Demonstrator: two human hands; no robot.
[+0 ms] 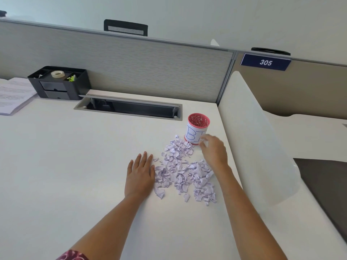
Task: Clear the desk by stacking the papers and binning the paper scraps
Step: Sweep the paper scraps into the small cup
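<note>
- One stack of papers lay at the far left edge of the desk, printed sheets, flat, cut off by the frame
- One black plastic organiser stood just beside the stack against the partition, boxy, with a small drawer in front; one roll of tape, pale and ring-shaped, sat in its top
- One mesh chair back showed above the grey fabric partition
- One long rectangular slot with a metal rim was sunk into the smooth white desk top, between the organiser and the cup
- The left hand lay flat on the desk, palm down, fingers straight and close together, its outer edge touching the left side of the scraps
- One loose heap of paper scraps, too many to count, lay on the desk between the two hands: small, torn, crumpled, pale lilac bits, some with print, reaching up to the foot of the cup
- One round cup stood upright near the right edge of the desk, red with a cut-out pattern, wrapped in a white paper label with blue letters; the scraps were outside it
- The right hand hung above the desk at the cup's lower right, blurred, fingers loosely spread and holding nothing; whether they touched the cup I could not tell
- One white curved side panel closed off the desk on the right
- One dark blue sign reading 305 hung on the next partition
</note>
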